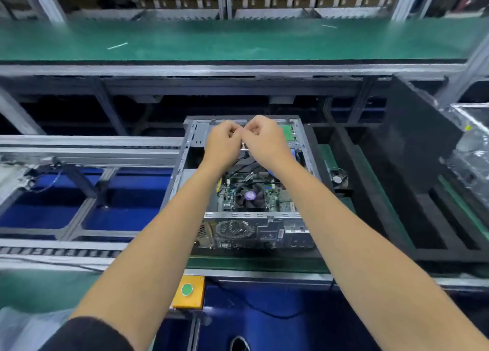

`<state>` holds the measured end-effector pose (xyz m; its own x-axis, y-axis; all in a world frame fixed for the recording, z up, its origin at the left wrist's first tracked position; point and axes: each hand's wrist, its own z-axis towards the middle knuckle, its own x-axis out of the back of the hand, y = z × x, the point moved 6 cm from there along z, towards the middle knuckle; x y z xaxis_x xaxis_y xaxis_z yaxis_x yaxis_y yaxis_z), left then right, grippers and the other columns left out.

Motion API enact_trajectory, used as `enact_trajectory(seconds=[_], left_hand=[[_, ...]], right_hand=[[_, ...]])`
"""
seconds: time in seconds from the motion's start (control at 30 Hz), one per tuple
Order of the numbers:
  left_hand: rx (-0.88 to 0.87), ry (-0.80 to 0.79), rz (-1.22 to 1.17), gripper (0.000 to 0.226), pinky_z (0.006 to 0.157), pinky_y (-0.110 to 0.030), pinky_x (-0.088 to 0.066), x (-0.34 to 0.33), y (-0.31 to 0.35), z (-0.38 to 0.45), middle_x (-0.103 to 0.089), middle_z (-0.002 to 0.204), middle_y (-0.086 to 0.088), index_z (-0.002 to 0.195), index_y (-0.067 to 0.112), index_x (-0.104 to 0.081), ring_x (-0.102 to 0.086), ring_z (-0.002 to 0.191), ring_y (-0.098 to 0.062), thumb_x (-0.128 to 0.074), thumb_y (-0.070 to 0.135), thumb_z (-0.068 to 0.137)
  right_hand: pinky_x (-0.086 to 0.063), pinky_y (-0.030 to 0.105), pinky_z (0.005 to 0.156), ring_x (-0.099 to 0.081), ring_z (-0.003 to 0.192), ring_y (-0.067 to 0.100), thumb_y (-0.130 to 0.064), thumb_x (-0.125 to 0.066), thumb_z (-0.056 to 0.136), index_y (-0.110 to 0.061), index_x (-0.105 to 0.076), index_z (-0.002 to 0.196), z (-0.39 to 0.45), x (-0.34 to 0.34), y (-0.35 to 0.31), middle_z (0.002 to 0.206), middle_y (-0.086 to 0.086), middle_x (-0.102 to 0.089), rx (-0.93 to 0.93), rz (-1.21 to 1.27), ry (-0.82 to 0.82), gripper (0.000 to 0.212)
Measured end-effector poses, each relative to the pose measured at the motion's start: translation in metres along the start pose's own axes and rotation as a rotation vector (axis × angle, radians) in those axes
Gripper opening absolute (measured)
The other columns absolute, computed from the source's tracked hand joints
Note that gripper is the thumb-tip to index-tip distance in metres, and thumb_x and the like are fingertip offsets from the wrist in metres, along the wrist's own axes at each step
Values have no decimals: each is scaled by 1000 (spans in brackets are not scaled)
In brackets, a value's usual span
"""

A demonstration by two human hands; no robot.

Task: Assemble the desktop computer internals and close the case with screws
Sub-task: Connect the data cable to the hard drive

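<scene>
From the head view, the open computer case (246, 181) lies straight ahead on the line, long axis running away from the person; both arms reach equally to its far end, left hand (223, 141) and right hand (264, 141) curled fingertip to fingertip, pinching something small, perhaps a cable tie

Left hand (221, 141) and right hand (266, 139) together, fingers curled.
</scene>
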<state>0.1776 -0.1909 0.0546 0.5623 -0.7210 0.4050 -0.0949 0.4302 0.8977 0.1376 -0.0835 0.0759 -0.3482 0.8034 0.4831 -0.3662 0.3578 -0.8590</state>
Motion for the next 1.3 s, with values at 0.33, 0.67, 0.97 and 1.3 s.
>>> enact_trajectory(seconds=[0.33, 0.67, 0.97, 1.3], left_hand=[[133, 214, 60, 21, 59, -28, -39, 138, -64, -117, -60, 67, 8, 72, 23, -60, -51, 63, -10, -59, 31, 91], [189, 89, 74, 21, 57, -27, -42, 196, -118, -184, -60, 61, 2, 69, 22, -61, -53, 58, -14, -57, 13, 88], [320, -24, 115, 14, 48, -23, -38, 237, -181, -224, -59, 57, 3, 77, 13, -65, -46, 50, -11, -57, 17, 88], [394, -31, 109, 14, 51, -24, -38, 263, -215, -236, -60, 50, 9, 77, 15, -66, -46, 47, -9, -58, 21, 87]], right_hand=[[-34, 25, 50, -47, 63, 19, -11, -50, 94, -2, -57, 96, -112, -117, -68, 69, 2, -52, 101, 93, -236, 11], [-34, 29, 55, -50, 74, 22, -6, -58, 82, -17, -51, 78, -210, -208, -60, 73, -3, -53, -33, -50, -385, 14], [-51, 35, 71, -60, 92, 30, -7, -51, 90, -9, -64, 97, -281, -280, -29, 101, 11, -65, -152, -268, -553, 15], [-45, 36, 73, -57, 105, 34, 3, -52, 87, -10, -62, 118, -378, -369, -21, 118, 13, -56, 120, -517, -1024, 35]])
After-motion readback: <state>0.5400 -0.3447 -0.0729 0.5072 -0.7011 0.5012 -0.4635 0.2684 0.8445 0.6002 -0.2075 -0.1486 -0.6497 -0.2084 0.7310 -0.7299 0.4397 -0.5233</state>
